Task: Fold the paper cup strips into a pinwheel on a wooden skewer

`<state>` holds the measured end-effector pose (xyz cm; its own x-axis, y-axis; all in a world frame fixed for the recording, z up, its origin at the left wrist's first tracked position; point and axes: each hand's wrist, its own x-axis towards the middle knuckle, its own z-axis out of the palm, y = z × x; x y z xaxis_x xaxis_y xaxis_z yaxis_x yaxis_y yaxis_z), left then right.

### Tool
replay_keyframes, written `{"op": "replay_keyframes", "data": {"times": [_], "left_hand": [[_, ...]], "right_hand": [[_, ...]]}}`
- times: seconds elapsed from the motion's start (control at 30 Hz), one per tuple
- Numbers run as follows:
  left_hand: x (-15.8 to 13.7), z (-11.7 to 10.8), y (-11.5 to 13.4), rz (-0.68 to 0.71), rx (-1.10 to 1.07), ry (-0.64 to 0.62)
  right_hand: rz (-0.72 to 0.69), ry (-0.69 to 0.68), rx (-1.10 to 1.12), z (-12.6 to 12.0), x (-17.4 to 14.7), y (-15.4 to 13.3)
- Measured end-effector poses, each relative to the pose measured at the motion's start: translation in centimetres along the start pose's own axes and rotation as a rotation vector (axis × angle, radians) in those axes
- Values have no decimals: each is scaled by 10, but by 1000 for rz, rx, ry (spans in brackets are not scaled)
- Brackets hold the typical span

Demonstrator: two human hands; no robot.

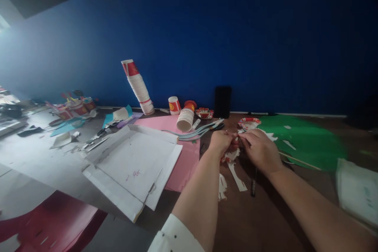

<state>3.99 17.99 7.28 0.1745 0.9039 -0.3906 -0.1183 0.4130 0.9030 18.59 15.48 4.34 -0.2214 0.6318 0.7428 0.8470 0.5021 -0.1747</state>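
Observation:
My left hand [221, 141] is closed, its fingers pinched near those of my right hand [260, 149], above the dark table. What lies between the fingertips is small and mostly hidden. Just below them is a red-and-white cut paper piece [231, 156], partly covered by my left hand; I cannot tell if it is held. White paper scraps, one a strip [238, 178] and one with a ragged edge [222, 187], lie under my wrists. Behind my right hand sits a cut red-and-white paper cup [248, 123]. A black pen [253, 183] lies below it.
A tall leaning stack of paper cups [138, 86] stands by the blue wall [236, 39]. Nearby are a cup [174, 105], a dark phone-like slab [222, 101] and grey cables [191, 134]. An open white box lid [132, 165] overlaps pink paper [186, 169]; green paper [307, 141] is right.

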Motion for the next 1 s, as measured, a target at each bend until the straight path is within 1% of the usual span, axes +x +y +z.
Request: {"op": "replay_keyframes", "data": {"times": [0.13,0.27,0.4,0.5,0.63,0.77,1.0], "left_hand": [[0,1,0,13,7,7],[0,0,0,57,37,4],[1,-1,0,97,74,-5],[1,-2,1,105,95,-17],[1,-2,0,107,100,-30],[3,-3,-3,103,86,-36],[0,-3,-1,58,45,-37]], "right_hand": [[20,-1,6,0,-2,-1],[73,3,19,1,-5,1],[114,-42,26,1,-6,4],[142,-58,26,0,-5,3],[174,-46,12,-2,-2,2],[168,-34,-15,-4,-1,0],[102,-33,-74,-7,0,-7]]}}
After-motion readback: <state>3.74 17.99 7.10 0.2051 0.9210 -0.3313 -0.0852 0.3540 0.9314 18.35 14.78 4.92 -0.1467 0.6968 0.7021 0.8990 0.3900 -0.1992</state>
